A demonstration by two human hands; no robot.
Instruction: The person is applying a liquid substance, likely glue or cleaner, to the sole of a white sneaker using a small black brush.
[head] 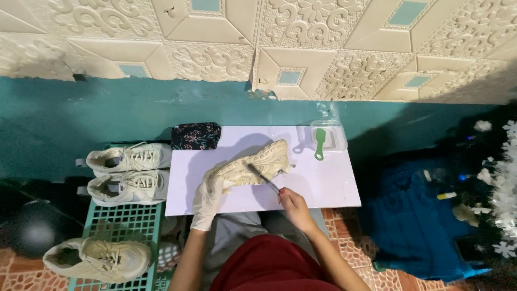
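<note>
four cream sneakers (one held), one brush — working

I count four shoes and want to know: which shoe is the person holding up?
The cream sneaker over the white board, gripped by the gloved left hand. The other three sit on the green rack, untouched.

Sneaker on board, brush right.

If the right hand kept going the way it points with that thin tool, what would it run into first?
The right hand points up and to the left along the thin tool, whose tip already meets the cream shoe held by the gloved left hand. So the shoe would likely come first, though depth is hard to judge.
</note>
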